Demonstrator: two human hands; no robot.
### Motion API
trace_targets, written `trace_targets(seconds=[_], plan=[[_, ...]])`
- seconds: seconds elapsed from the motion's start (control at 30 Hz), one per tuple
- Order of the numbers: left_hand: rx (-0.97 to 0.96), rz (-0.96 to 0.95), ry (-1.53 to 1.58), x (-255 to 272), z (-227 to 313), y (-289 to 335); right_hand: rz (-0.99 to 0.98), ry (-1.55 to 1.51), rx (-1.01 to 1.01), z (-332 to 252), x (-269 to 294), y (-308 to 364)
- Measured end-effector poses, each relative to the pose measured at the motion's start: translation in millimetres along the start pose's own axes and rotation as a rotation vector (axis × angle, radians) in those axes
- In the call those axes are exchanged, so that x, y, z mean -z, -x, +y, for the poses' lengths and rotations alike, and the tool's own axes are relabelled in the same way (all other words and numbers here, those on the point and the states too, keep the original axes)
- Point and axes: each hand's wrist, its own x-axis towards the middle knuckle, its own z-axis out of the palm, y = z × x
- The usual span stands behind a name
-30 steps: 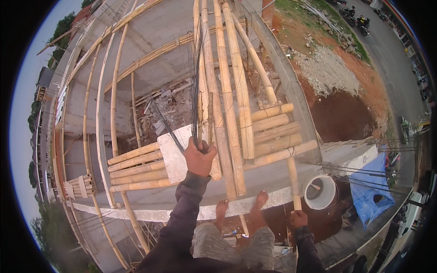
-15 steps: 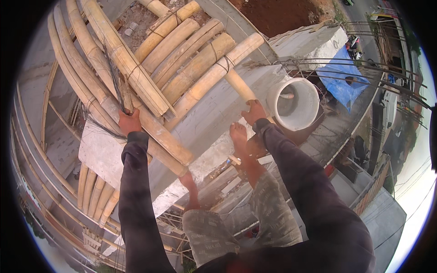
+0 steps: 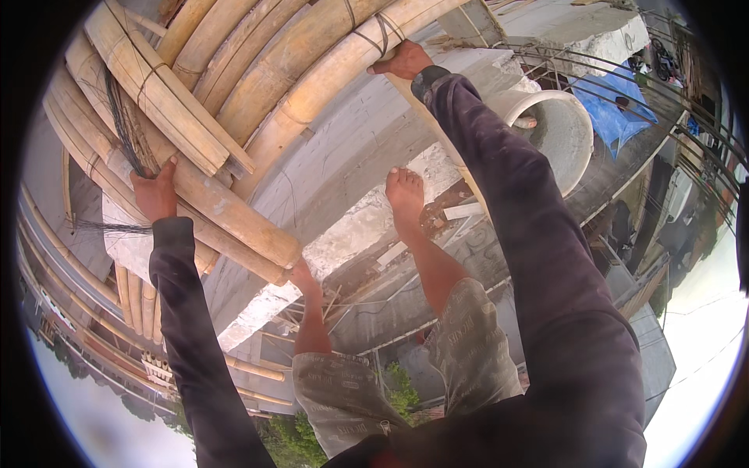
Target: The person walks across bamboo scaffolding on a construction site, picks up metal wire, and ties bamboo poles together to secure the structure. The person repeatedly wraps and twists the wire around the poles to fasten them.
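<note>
Though in left hand [image 3: 156, 193], wires [image 3: 122, 129] half-hidden.

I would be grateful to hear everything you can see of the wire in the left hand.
The wire is a loose bundle of thin, dark, slightly curved strands that look like metal. From the left hand, which grips it, it slants up and left across the bamboo. Below the hand, similar strands fan out leftward in front of the white board; the hand hides whether they join.
</note>
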Motion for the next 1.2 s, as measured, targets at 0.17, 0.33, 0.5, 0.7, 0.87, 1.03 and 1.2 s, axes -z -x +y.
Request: trace_targets(seconds=[0.17,0.33,0.5,0.7,0.87,1.03,1.2], plan=[[-0.062,0.051,-0.146,0.0,-3.1,1.0,-0.037,-0.079,0.112,16.4,-13.9,-20.2],[0.039,0.000,-0.087,-3.9,0.1,-1.6,0.321,-0.038,-0.130,-25.1,-10.2,33.7],[0.014,0.112,-0.220,-8.2,0.0,5.4,0.689,-0.236,0.050,-48.3,24.8,165.9],[0.088,0.072,-0.235,-12.9,12.4,7.3,1.143,-0.225,-0.546,35.3,103.3,321.7],[0.145,0.029,-0.229,-7.7,24.3,7.7,1.346,-0.494,-1.133,123.3,91.5,346.0],[0.165,-0.007,-0.295,-9.6,23.5,5.3,1.293,-1.285,-0.995,142.7,85.9,363.8],[0.076,0.049,-0.235,-14.1,9.2,3.1,1.116,-1.429,-0.785,139.2,82.9,354.5]])
